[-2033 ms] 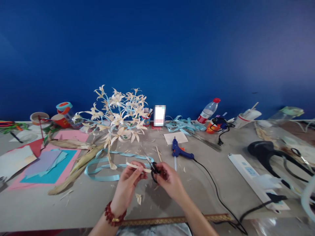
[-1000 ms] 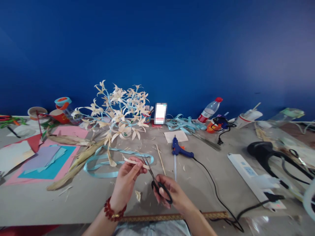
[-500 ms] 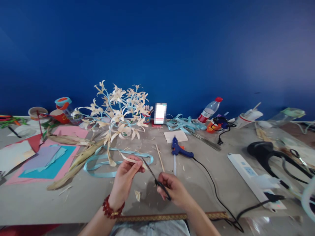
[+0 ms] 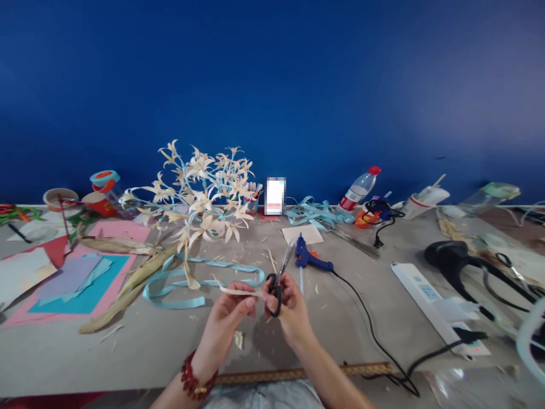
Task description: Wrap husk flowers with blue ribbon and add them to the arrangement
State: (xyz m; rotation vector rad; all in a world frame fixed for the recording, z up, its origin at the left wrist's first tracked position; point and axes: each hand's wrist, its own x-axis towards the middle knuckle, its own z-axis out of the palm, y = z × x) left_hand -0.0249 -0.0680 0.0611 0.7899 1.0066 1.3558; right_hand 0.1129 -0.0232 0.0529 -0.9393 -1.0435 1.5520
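My left hand (image 4: 230, 315) pinches a pale, narrow strip (image 4: 238, 291) that looks like dried husk, its curled tip pointing up and left. Black-handled scissors (image 4: 277, 292) sit in my right hand (image 4: 289, 312), blades up and slightly apart. The fingertips of that hand are close to the strip's right end; whether they touch it I cannot tell. Behind my hands lies a looped light blue ribbon (image 4: 170, 301). A bunch of cream handmade flowers (image 4: 204, 199) on blue-wrapped stems stands beyond it. To the right is a blue glue gun (image 4: 313, 259) with its stick.
Coloured paper sheets (image 4: 80, 284) and dried husks (image 4: 131, 289) lie at left. On the right are a white power strip (image 4: 434, 307), a black cable and a black-framed object (image 4: 451, 258). A bottle (image 4: 360, 190), cups and tangled ribbon (image 4: 317, 213) line the blue wall.
The scissors have swung from pointing at the strip to pointing upward in my right hand. That hand has moved left and up, close to my left hand.
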